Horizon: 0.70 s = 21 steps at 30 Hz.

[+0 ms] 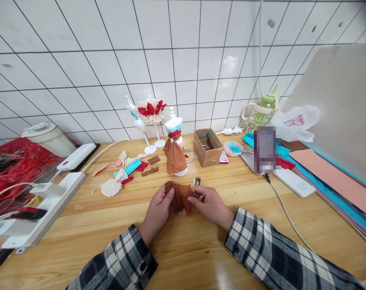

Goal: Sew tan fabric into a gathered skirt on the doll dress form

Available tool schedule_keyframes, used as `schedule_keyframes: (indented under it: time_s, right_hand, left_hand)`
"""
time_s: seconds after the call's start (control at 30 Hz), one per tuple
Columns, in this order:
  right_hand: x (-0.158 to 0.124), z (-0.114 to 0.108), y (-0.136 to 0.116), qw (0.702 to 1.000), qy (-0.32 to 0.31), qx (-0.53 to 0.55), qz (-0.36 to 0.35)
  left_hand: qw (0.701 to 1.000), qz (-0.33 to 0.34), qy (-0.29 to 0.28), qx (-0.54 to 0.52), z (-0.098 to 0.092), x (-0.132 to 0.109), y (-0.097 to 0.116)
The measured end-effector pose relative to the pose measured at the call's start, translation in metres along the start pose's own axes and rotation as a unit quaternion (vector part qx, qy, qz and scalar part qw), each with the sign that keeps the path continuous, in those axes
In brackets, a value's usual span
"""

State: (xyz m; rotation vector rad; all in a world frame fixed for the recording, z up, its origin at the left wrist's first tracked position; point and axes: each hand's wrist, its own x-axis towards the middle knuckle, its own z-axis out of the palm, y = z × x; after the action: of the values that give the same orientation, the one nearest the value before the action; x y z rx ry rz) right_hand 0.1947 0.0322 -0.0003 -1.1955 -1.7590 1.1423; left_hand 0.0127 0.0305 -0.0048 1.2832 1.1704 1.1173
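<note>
My left hand and my right hand are both closed on a small piece of brown crinkled fabric, pinching it from either side just above the wooden table. Right behind it stands a small white mannequin dressed in a brown skirt with a red and teal band. A metal clip lies beside my right fingers.
Fabric scraps lie left of the mannequin, with another dressed stand by the tiled wall. A cardboard box, pink dish, phone, cable and coloured sheets sit right. A power strip lies left.
</note>
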Motion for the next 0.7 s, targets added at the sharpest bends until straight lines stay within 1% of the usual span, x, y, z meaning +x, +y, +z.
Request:
schedule_keyframes:
  time_s: [0.07,0.13,0.23,0.3,0.37,0.47,0.57,0.7]
  right_hand:
    - [0.0,0.001,0.0,1.0,-0.002,0.015,0.005]
    - [-0.001,0.002,0.0,1.0,-0.016,0.023,0.006]
    - [-0.003,0.002,-0.002,0.999,-0.027,0.009,-0.018]
    - [-0.004,-0.001,-0.003,0.998,-0.019,0.022,-0.054]
    - [-0.004,-0.006,-0.003,0.994,-0.011,0.075,-0.073]
    - [-0.003,-0.013,0.0,0.983,-0.008,0.174,-0.056]
    - [-0.001,-0.021,0.005,0.969,0.02,0.244,-0.042]
    - [0.004,-0.035,0.011,0.948,0.101,0.301,-0.01]
  left_hand:
    - [0.999,-0.017,0.005,-0.038,-0.001,0.001,-0.001]
    - [0.999,-0.017,-0.016,-0.04,-0.002,0.0,-0.001]
    - [0.999,0.0,-0.035,0.022,0.0,-0.002,0.002]
    - [0.999,-0.007,-0.018,0.05,0.001,-0.002,0.003]
    - [0.999,-0.027,-0.002,0.032,0.001,-0.001,0.003]
    - [0.999,-0.037,0.016,-0.021,-0.001,0.002,0.003]
    - [0.998,-0.05,0.012,-0.047,-0.004,0.004,0.002]
    - [0.995,-0.076,0.0,-0.07,-0.004,0.002,0.004]
